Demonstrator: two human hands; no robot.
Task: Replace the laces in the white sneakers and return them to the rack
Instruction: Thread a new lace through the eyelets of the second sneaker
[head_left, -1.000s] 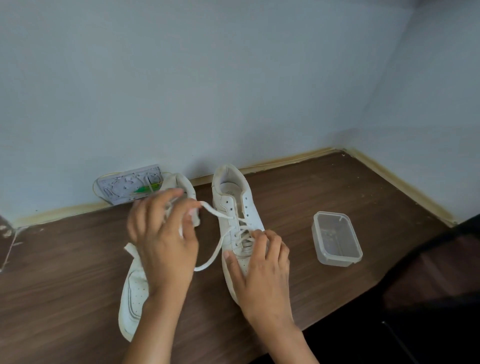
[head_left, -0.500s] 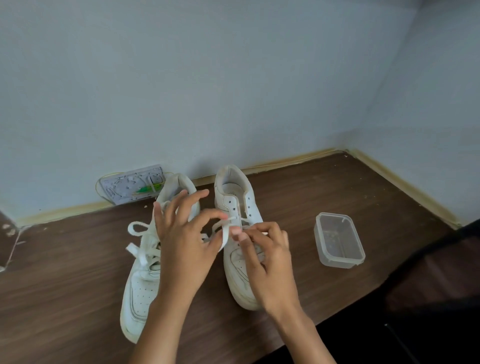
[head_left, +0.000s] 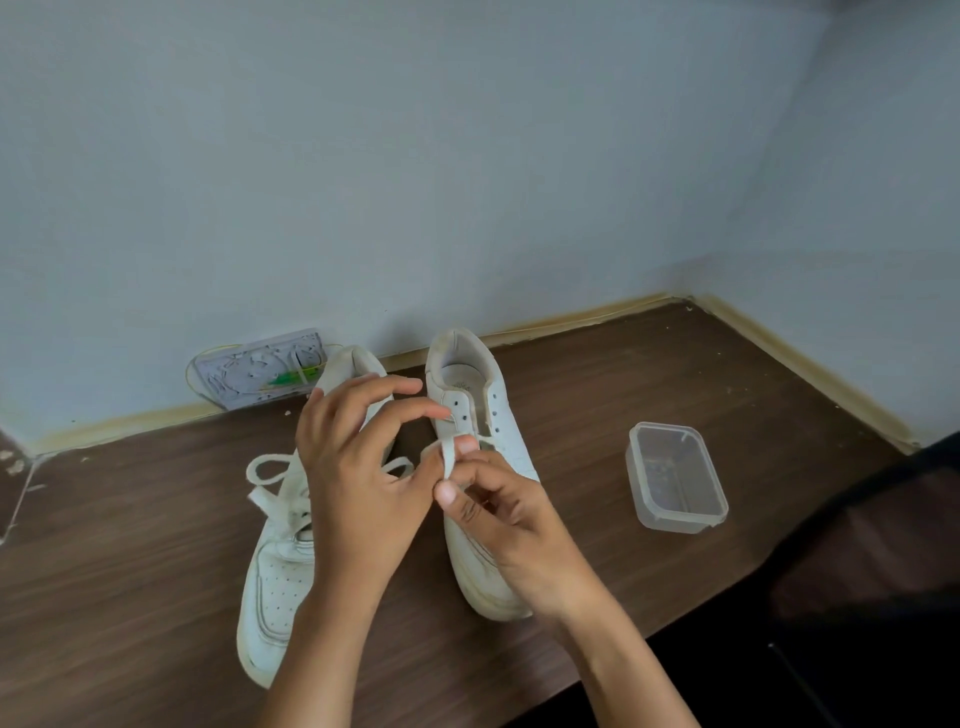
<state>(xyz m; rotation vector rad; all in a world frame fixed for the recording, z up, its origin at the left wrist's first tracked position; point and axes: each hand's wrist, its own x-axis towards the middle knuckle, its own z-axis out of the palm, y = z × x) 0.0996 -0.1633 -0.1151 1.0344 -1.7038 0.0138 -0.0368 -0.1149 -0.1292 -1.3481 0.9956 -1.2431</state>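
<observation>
White and flat, the woven shoelace (head_left: 448, 457) sits at the centre of the frame, over the right white leather sneaker (head_left: 483, 519) — pinched between thumb and fingers of both hands. The left hand (head_left: 358, 478) holds it from the left with its upper fingers spread; the right hand (head_left: 498, 504) curls round it from below. Left of centre lies the second white sneaker (head_left: 275, 571), its loose lace looped beside it. Both shoes rest on the dark brown wooden surface (head_left: 104, 571). To the right stands a clear plastic rectangular container (head_left: 675, 478) — well apart from the shoes. A pale patterned box (head_left: 260, 366) leans against the wall at upper left.
</observation>
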